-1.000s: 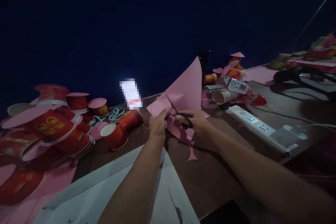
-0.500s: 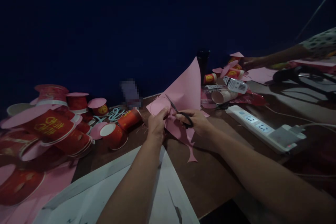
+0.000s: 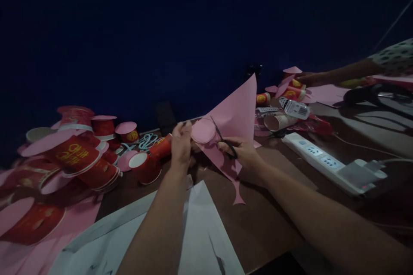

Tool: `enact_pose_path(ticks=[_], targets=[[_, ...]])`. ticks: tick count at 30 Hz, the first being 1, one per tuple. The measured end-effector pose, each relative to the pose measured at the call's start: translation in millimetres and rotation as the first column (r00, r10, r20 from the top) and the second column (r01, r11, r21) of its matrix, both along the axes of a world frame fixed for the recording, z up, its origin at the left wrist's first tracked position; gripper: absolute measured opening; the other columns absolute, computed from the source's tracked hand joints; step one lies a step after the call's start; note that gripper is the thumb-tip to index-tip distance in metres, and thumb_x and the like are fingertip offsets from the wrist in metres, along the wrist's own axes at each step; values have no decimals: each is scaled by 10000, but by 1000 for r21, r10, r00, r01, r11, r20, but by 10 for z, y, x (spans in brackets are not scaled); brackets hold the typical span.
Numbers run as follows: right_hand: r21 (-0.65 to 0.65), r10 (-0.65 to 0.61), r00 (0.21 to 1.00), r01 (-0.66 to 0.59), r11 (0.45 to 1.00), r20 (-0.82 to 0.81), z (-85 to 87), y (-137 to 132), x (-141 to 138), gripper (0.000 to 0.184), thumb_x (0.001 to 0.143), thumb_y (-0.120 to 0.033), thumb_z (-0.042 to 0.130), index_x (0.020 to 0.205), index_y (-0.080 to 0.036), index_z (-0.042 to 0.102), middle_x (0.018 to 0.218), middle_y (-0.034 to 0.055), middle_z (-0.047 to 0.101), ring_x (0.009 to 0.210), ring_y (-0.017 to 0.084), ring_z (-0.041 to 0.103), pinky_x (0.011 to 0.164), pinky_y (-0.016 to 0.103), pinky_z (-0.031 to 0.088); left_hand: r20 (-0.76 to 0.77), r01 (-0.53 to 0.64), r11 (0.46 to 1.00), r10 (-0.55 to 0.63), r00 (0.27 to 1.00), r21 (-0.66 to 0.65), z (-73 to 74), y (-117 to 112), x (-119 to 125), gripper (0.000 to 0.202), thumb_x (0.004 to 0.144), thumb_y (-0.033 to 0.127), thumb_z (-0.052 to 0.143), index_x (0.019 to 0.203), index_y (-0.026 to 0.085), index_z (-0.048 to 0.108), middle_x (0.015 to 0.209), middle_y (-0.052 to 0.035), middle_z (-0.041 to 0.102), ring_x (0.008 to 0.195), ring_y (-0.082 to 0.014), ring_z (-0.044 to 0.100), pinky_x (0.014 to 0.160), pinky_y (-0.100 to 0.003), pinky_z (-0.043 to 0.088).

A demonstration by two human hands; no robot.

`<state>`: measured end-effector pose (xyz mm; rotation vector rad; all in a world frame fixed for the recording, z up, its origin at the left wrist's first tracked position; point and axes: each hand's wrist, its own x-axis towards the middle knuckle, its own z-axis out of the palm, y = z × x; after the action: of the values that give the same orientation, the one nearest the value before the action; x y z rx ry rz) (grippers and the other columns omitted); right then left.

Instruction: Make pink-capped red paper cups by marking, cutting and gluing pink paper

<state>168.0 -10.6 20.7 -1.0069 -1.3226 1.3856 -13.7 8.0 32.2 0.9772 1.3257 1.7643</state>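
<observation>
Right hand (image 3: 241, 151): grip clamped on scissors (image 3: 220, 133). Left hand (image 3: 181, 144): grip apart. Circle (image 3: 204, 130) appears not fully cut from pink sheet (image 3: 240, 107); discs (image 3: 53, 142) already top several cups (image 3: 77, 154).

A white power strip (image 3: 321, 157) with an adapter (image 3: 361, 174) lies near a barcoded plastic wrapper (image 3: 295, 108)

The hands (image 3: 181, 148) I see are bare, as are the forearms (image 3: 305, 200) behind them, widening from slim wrists (image 3: 180, 166).
</observation>
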Motion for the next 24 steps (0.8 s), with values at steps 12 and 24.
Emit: enact_pose_path(ticks=[12, 24], targets=[[103, 6, 964, -34, 994, 264, -231, 125, -116, 461, 688, -460, 716, 1037, -159, 734, 828, 44, 710, 725, 179, 607, 623, 271, 460, -694, -412, 867, 113, 711, -281, 255, 959, -99, 1003, 590, 160, 680, 1430, -70, 183, 1495, -335, 217, 1433, -363, 159, 1160, -445, 113], [45, 84, 959, -99, 994, 269, -222, 122, -154, 413, 701, -439, 723, 1047, -213, 736, 984, 41, 746, 962, 251, 666, 820, 331, 511, -671, -484, 807, 153, 725, -339, 131, 1085, -74, 1012, 620, 215, 683, 1457, -7, 159, 1513, -316, 192, 1430, -396, 141, 1115, -523, 187]])
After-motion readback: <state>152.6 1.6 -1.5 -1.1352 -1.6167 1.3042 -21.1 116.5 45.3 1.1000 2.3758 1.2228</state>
